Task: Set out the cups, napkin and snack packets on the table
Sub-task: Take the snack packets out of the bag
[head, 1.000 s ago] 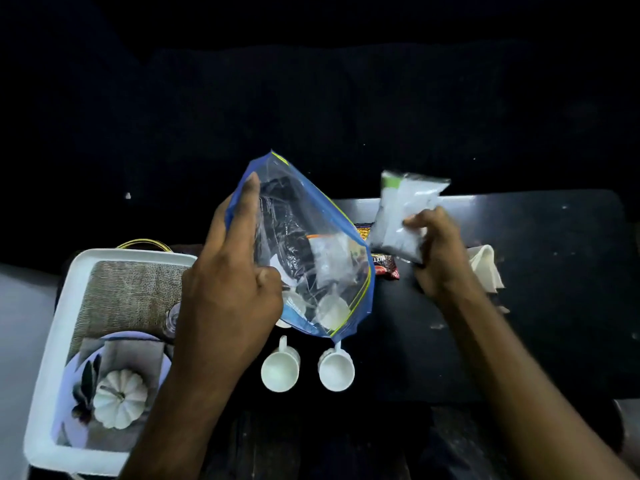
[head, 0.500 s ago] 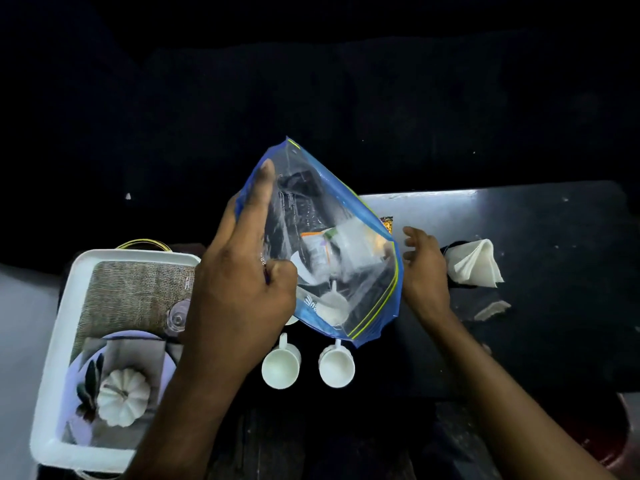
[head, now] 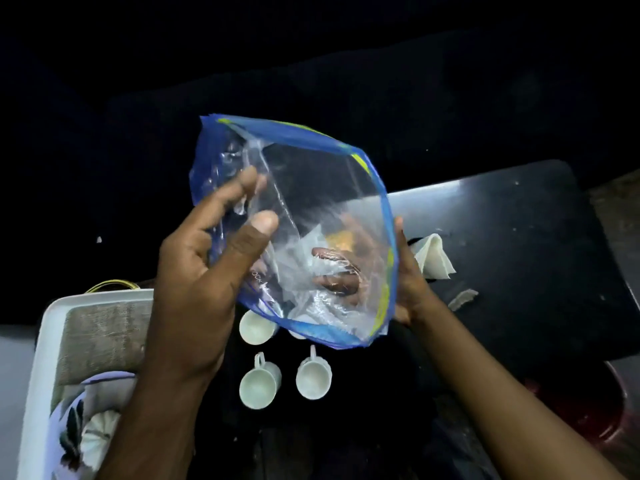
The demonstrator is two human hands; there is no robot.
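My left hand (head: 204,271) grips the left side of a clear zip bag (head: 311,188) with blue edges, held up over the dark table (head: 519,244). My right hand (head: 410,282) holds the bag's right edge, its fingers showing through the plastic from behind. Two white cups (head: 259,384) (head: 313,377) stand side by side near the front, and a third cup (head: 256,327) sits just behind them under the bag. A folded white napkin (head: 434,261) lies to the right. Through the bag I make out pale packets and an orange snack packet (head: 341,239), blurred.
A white tray (head: 45,341) at the left holds a burlap mat (head: 100,337) and a plate with a small white pumpkin (head: 98,434). A paper scrap (head: 464,297) lies near the napkin. A red object (head: 595,410) sits low at the right, off the table.
My right hand no longer holds the white packet and has moved onto the bag's right edge. The bag has risen and spread wider between both hands.
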